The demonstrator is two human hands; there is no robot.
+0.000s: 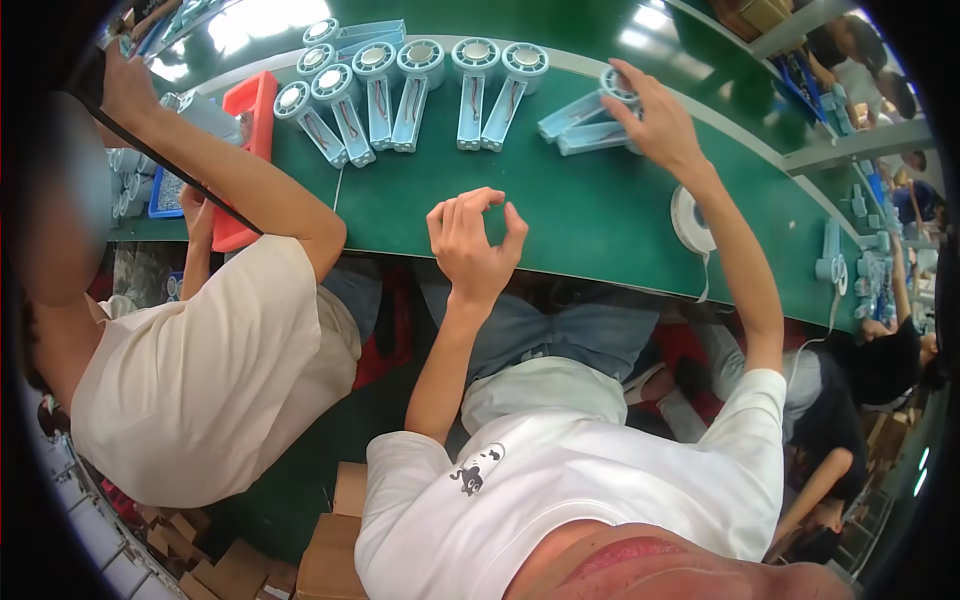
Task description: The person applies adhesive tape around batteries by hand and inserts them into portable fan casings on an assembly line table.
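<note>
My right hand (pixel 660 125) is at the right of the green bench, thumb and fingers around the round head of a light-blue handheld fan housing (pixel 618 85). Another light-blue housing (pixel 600 137) lies right beside it, partly under my hand. My left hand (pixel 470 245) is raised over the bench's front edge, fingers loosely curled and thumb apart, with nothing visible in it. Beyond it, several fan housings (pixel 420 65) lie in a fanned row, round heads away from me, with thin wires showing in their open handles.
A white roll of tape (pixel 692 220) lies under my right forearm, its loose end hanging over the edge. To the left, a co-worker in a cream shirt (pixel 220 370) reaches past a red tray (pixel 255 110) and a blue bin (pixel 168 195). Other people sit at right.
</note>
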